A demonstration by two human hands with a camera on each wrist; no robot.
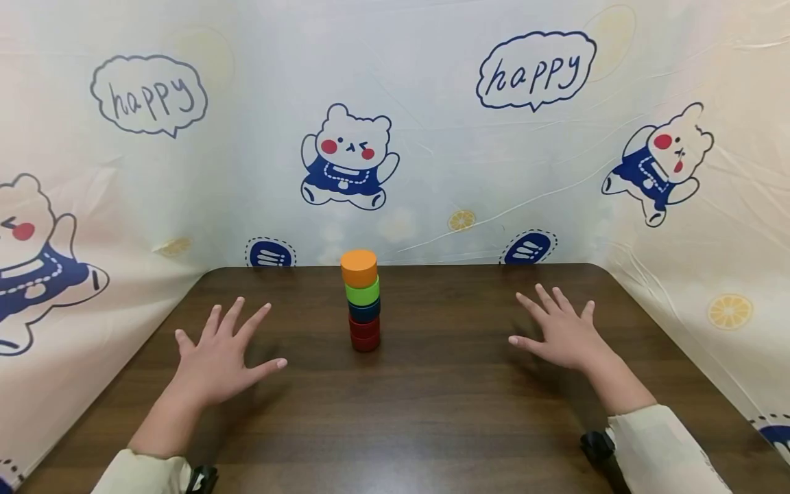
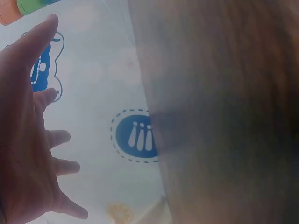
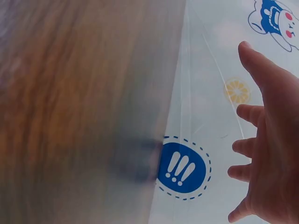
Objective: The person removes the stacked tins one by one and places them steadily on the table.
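Both the left hand (image 1: 216,360) and right hand (image 1: 561,333) hover with fingers spread, empty, flanking the disc stack (image 1: 363,302)

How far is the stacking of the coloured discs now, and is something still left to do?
Looks done: the stack stands upright on the table, orange disc on top, then green, blue and red discs. In hand: nothing; the left hand and right hand are spread open, apart from the stack on either side. Left: no loose disc shows on the table.
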